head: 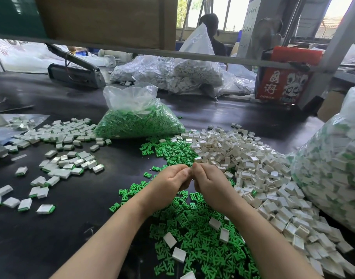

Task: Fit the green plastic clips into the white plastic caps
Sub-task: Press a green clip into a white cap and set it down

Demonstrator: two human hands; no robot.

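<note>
The grip of the left hand (171,182) and of the right hand (208,183) meets fingertip to fingertip, curled around something too small to tell, above the dark bench (76,224). Loose green clips (192,234) lie beneath the wrists, the white caps (259,168) heaped just right of them, fitted pieces (68,164) scattered left

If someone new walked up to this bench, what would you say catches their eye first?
Probably the loose green clips spread beneath the forearms, beside the mound of white caps to the right. Above them, the left hand and right hand meet fingertip to fingertip. Finished pieces lie scattered left; a bag of green clips sits behind.
</note>
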